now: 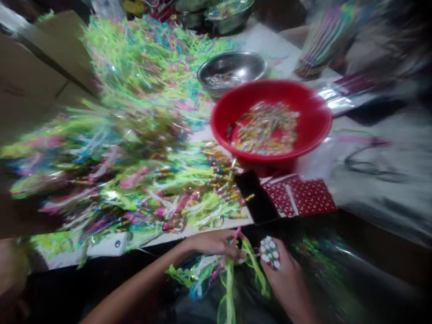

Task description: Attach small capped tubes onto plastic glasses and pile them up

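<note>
Pinching a few ribbons [231, 273] well below the red bowl [320, 110], the L hand [212, 245] has its fingers closed on their tops, w/ a pink stick end poking up. The strands dangle past the table [259, 42] edge, prob. so they hang straight & don't snag. The R hand [288, 279], below the bowl too & just right of the L, curls its fingers round a dotted bundle [269, 253]; blur hides what exactly it is. Both hands sit close together, likely so one can feed the other. The heap [135, 135] of neon ribbons spreads left of the bowl, within arm's reach. The bowl holds small coloured bits. A steel bowl [232, 72] sits just behind it to the left. A phone [258, 198] lies just below the bowl, w/ a dotted cloth [310, 195] beside it, both prob. parked clear of the heap.
</note>
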`<state>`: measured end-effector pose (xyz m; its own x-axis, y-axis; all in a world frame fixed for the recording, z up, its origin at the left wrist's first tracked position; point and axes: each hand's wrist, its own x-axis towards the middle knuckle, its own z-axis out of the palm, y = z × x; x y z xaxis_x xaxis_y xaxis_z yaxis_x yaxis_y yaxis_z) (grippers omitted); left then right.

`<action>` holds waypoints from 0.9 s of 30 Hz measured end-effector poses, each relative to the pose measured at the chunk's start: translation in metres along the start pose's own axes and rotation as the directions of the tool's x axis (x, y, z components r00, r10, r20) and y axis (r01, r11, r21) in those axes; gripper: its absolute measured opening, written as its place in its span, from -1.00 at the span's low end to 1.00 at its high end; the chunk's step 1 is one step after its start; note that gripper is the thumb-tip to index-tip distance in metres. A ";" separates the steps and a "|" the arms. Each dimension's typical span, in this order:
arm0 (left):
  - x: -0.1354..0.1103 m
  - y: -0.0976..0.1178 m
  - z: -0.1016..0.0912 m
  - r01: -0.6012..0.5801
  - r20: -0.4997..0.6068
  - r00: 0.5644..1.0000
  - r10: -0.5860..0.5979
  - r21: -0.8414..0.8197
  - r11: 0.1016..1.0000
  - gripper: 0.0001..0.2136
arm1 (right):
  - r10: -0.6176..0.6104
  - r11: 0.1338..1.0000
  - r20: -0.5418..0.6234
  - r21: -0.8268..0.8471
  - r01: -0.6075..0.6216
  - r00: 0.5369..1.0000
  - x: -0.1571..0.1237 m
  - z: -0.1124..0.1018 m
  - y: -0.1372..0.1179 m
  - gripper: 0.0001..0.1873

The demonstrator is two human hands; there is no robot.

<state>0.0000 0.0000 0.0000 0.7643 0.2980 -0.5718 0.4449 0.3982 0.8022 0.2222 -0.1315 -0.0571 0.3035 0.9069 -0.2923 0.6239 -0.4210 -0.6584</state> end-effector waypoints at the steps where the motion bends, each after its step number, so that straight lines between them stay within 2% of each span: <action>1: 0.001 -0.001 0.002 -0.003 -0.005 1.000 0.003 -0.005 1.000 -0.63 | -0.010 1.000 0.010 -0.004 0.010 1.000 0.001 0.000 0.000 -0.53; 7: 0.010 -0.013 0.008 -0.058 -0.069 0.996 0.061 0.043 0.997 -0.79 | -0.032 0.999 0.040 -0.043 0.033 0.999 0.015 0.000 0.000 -0.52; 10: 0.016 -0.018 0.007 -0.109 -0.087 0.989 0.117 0.089 0.990 -0.75 | -0.018 0.998 0.057 -0.063 0.022 0.998 0.023 0.001 0.005 -0.48; 13: 0.019 -0.021 0.003 -0.180 -0.043 0.982 0.185 0.098 0.979 -0.66 | 0.005 0.997 0.064 -0.073 0.000 0.998 0.026 0.006 0.014 -0.41; 17: 0.017 -0.018 0.000 -0.280 0.012 0.960 0.280 0.104 0.954 -0.64 | 0.016 0.997 0.040 -0.081 -0.013 0.999 0.023 0.014 0.019 -0.37; 20: 0.005 -0.010 -0.002 -0.342 0.025 0.939 0.342 0.154 0.927 -0.69 | -0.009 0.997 0.027 -0.082 0.012 1.000 0.021 0.020 0.012 -0.41; 24: -0.027 0.009 -0.010 -0.417 0.027 0.905 0.424 0.245 0.875 -0.70 | -0.091 0.995 0.043 -0.027 0.092 0.995 0.017 0.026 -0.008 -0.52; 27: -0.055 0.022 -0.013 -0.494 0.020 0.853 0.522 0.356 0.794 -0.69 | -0.141 0.990 0.047 0.030 0.140 0.989 0.010 0.030 -0.023 -0.56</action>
<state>-0.0384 0.0036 0.0473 0.8935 0.4442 -0.0658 0.1417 -0.1398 0.9800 0.1894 -0.1121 -0.0658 0.1783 0.9571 -0.2285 0.6381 -0.2892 -0.7136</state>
